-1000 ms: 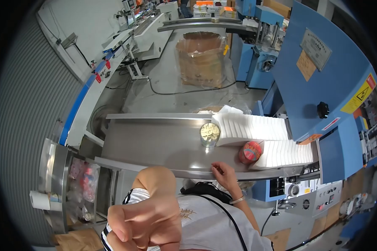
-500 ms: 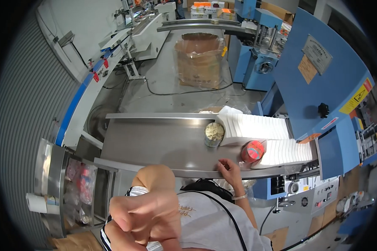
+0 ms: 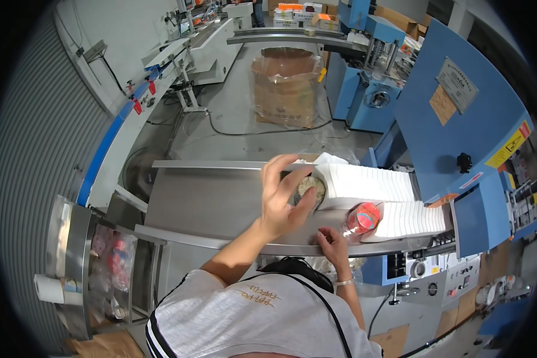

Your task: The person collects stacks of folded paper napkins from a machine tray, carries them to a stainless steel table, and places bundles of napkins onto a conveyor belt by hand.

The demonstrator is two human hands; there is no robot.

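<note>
My left hand (image 3: 280, 203) reaches over the metal trough, thumb and fingers spread apart. It is at a round container (image 3: 311, 190) with a crumpled, cream-coloured top, partly hidden by the fingers; whether they touch it I cannot tell. This container stands against the left end of a row of white stacked sheets (image 3: 370, 182). My right hand (image 3: 333, 244) rests at the trough's near edge, loosely curled, with a gap between thumb and fingers and nothing seen in it. Just right of it, a clear-sided container with a red top (image 3: 365, 217) stands against a second white stack (image 3: 409, 219).
The metal trough (image 3: 209, 203) has raised rails. A blue machine housing (image 3: 459, 119) stands at its right end. Beyond it is a large carton with a plastic liner (image 3: 285, 89). On the left are a blue-edged conveyor (image 3: 110, 146) and a steel cart with plastic bags (image 3: 118, 262).
My left hand has swung from low in front of my chest, forward and right, to the cream-topped container. My right hand has barely shifted.
</note>
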